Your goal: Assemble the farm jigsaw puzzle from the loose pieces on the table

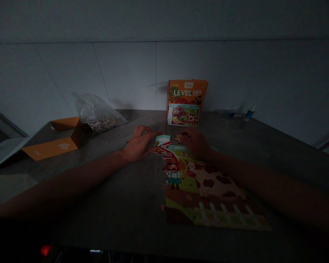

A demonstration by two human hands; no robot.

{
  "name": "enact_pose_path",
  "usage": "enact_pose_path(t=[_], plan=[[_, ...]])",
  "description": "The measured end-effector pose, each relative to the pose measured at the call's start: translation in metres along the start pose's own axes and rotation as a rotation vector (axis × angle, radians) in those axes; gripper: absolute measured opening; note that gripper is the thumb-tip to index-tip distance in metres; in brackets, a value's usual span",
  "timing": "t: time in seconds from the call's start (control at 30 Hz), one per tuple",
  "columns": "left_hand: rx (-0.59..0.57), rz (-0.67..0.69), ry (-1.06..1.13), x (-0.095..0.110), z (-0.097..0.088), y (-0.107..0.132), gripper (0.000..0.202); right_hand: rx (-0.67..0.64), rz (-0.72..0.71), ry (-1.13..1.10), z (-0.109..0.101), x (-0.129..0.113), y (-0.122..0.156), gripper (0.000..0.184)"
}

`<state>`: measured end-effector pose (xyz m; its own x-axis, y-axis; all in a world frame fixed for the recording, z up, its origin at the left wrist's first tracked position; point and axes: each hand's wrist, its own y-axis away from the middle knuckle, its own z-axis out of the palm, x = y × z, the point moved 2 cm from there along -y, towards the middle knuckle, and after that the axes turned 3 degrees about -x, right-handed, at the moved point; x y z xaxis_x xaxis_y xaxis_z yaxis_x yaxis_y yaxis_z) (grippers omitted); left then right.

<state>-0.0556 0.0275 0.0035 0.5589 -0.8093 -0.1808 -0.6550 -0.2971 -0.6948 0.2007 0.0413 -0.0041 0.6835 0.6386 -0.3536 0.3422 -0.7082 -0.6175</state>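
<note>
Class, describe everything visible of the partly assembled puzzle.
The cardboard-looking puzzle lies flat on the grey table. It shows a brown-spotted cow, a figure in turquoise, white pickets along the near edge and part of a red barn at far left. Its left edge is jagged with tabs. The left hand is at its far-left corner; the right hand is over its far edge, contact unclear.
</note>
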Motion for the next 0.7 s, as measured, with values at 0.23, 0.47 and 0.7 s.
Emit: enact_pose_path(t=[0.23, 0.47, 0.7], plan=[[-0.071, 0.035, 0.041, 0.003, -0.001, 0.000, 0.050, -0.220, -0.241, -0.184, 0.005, -0.019, 0.007, 0.021], [-0.115, 0.031, 0.079, 0.004, 0.001, -0.001, 0.054, -0.253, -0.170, -0.244, 0.005, -0.017, 0.004, 0.024], [-0.101, -0.229, 0.107, -0.003, 0.003, -0.005, 0.078, 0.134, 0.159, -0.036, 0.000, 0.004, 0.001, 0.025]])
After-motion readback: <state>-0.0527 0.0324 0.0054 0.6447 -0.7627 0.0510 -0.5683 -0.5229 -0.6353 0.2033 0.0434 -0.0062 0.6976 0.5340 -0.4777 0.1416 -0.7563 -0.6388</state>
